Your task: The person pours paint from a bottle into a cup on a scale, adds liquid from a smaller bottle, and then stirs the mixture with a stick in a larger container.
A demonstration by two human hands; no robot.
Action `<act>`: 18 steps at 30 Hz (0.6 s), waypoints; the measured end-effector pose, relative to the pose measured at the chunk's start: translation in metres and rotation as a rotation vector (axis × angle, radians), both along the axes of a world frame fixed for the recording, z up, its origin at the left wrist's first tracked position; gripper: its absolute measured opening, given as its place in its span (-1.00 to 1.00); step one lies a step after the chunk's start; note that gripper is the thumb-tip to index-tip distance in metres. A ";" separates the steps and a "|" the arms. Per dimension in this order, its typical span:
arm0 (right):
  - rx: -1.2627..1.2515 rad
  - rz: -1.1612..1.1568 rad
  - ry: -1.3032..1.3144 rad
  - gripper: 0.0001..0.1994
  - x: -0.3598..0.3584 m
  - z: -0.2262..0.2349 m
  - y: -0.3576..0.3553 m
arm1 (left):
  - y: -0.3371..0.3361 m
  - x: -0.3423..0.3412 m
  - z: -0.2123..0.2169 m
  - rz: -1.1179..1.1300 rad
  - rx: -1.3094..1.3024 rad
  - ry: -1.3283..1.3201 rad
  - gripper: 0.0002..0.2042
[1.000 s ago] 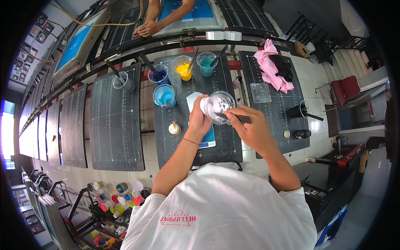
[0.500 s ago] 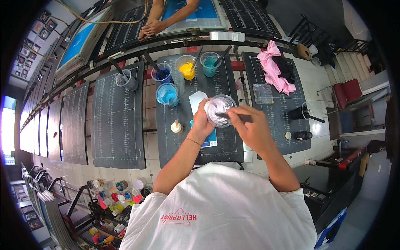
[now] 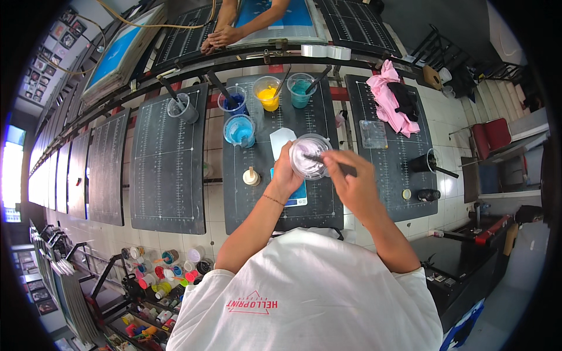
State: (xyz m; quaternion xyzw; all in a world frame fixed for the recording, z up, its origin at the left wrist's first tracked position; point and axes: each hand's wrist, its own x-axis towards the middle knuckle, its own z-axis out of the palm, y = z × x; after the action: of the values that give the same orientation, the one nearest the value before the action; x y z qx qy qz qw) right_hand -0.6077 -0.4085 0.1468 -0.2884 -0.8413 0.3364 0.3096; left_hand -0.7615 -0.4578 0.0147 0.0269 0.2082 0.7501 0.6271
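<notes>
My left hand (image 3: 285, 172) is wrapped round a clear plastic cup (image 3: 311, 174) holding pale lilac-white paste. With fingers pinched, my right hand (image 3: 355, 178) grips a dark spatula (image 3: 346, 169), its tip down in the paste. Below the cup, partly hidden by my hands, a blue-and-white flat device (image 3: 297, 195) lies on the black gridded board (image 3: 246, 205). A white card-like piece (image 3: 283, 140) sits just beyond it. Left of my left hand stands a small cream container (image 3: 251, 177) with a stick across or in it; I cannot tell which.
Farther out on the board stand cups of light blue (image 3: 239, 132), dark blue (image 3: 235, 105), yellow (image 3: 268, 95) and teal (image 3: 301, 93) paint. A grey cup (image 3: 184, 109) is on the left board, pink cloth (image 3: 385, 105) on the right. Another person's hands (image 3: 219, 41) rest at the far rail.
The spatula has shifted slightly within the paste, while both hands keep their hold. The whole view has moved a little, with the boards and cups now slightly farther right.
</notes>
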 end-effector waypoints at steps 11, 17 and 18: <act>0.019 0.054 -0.145 -0.87 0.001 -0.003 -0.004 | -0.006 -0.006 -0.015 -0.004 0.026 0.021 -0.55; 0.014 0.035 -0.037 -0.89 0.000 -0.003 -0.003 | -0.003 -0.014 -0.026 0.027 -0.044 0.022 -0.55; 0.015 0.076 -0.050 -0.89 0.000 -0.006 -0.004 | -0.003 -0.013 -0.028 0.025 -0.033 -0.001 -0.56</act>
State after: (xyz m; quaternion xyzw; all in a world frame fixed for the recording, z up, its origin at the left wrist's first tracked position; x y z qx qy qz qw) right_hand -0.6078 -0.4123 0.1412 -0.2622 -0.8616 0.3344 0.2777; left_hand -0.7741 -0.4610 -0.0137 0.0133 0.2206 0.7542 0.6183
